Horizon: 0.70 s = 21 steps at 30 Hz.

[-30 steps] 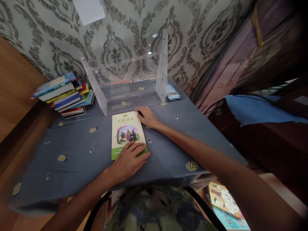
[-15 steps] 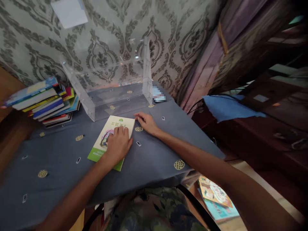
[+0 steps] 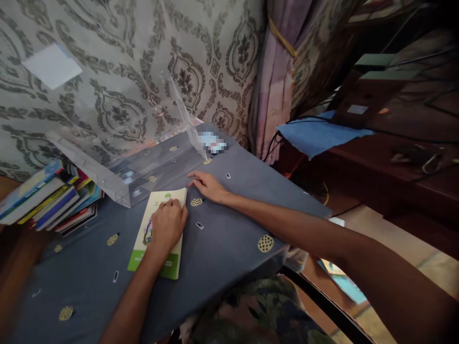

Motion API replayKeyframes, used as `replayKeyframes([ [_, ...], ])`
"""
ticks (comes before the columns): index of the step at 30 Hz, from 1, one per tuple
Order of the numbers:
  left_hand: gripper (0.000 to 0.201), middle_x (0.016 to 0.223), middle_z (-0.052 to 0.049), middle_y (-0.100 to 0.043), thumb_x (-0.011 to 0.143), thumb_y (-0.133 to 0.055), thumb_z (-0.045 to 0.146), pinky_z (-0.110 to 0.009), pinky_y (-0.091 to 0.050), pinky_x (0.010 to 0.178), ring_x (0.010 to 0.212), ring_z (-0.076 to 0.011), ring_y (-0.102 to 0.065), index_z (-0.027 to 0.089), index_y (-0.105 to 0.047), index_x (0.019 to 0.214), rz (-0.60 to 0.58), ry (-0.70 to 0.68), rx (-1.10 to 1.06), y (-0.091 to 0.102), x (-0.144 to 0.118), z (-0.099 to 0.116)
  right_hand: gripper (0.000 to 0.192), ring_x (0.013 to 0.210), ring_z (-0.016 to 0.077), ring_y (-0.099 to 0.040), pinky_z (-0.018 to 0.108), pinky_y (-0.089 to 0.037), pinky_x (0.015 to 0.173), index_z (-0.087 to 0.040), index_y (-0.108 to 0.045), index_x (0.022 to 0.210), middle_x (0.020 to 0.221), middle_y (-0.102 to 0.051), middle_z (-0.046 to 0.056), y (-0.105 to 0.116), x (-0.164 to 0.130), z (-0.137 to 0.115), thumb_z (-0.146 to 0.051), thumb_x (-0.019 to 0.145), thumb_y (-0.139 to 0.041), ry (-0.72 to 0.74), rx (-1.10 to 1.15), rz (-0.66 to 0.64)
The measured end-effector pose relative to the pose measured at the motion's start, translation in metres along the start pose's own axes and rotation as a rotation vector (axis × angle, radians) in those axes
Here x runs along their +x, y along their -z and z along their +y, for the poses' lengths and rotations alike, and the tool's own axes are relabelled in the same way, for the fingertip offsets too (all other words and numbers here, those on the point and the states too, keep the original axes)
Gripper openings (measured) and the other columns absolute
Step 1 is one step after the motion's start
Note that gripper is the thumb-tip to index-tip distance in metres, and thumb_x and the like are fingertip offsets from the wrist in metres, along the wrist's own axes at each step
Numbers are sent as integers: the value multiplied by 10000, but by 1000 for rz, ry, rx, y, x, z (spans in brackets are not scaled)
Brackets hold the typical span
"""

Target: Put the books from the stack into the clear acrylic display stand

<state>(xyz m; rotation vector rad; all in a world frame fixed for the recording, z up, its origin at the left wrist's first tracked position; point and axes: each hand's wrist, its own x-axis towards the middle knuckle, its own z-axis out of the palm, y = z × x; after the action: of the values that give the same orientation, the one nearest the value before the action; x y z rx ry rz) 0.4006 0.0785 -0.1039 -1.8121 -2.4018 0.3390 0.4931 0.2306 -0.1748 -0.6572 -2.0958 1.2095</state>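
Note:
A book with a cream cover, a green lower band and a small picture lies flat on the cloth-covered table. My left hand presses down on its cover, fingers bent and thumb near the right edge; the fingertips are hidden. Beyond the book's upper right corner, my right hand is open above the cloth, its forefinger stretched out and the others loosely bent, holding nothing. Just behind both hands stands a clear plastic rack.
A stack of books leans at the table's left. The table has a grey patterned cloth. A pale blue packet, partly blurred, lies right of the rack. Blue cloth hangs at the right, and books lie below the table edge.
My view has turned to the right, so table and rack appear further left. My left hand stays on the book with its fingers more bent; my right forefinger has stretched out.

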Motion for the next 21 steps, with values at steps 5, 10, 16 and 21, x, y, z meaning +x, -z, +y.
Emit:
replayKeyframes([
  [5,365,1007,-146,-713,1012,-343,298,-375,-499,776,1005,-304,-676,134,-668,981,15,-8,-7,0,0,-3,360,680,141,-583,282,-456,731,-191,-628,1195,860,-737,16,1,0,1,-88,902,-446,26,20,20],
  [10,356,992,-132,-731,1002,-353,274,-366,-482,772,950,-291,-697,154,-684,944,11,18,-45,3,1,-5,346,676,136,-601,272,-460,699,-180,-620,1191,852,-735,20,1,0,1,-102,900,-451,31,38,13],
  [16,349,973,-111,-741,997,-360,265,-352,-466,746,891,-274,-708,171,-690,939,0,38,-49,8,1,-8,333,630,116,-626,268,-496,680,-178,-599,1174,855,-720,22,0,-1,-1,-94,900,-430,23,103,17],
  [21,340,982,-106,-726,1000,-375,291,-344,-476,749,927,-266,-693,167,-682,924,36,18,-40,2,0,-6,341,556,101,-590,254,-495,636,-183,-589,1196,874,-714,19,1,-3,-6,-116,901,-430,50,120,51],
])
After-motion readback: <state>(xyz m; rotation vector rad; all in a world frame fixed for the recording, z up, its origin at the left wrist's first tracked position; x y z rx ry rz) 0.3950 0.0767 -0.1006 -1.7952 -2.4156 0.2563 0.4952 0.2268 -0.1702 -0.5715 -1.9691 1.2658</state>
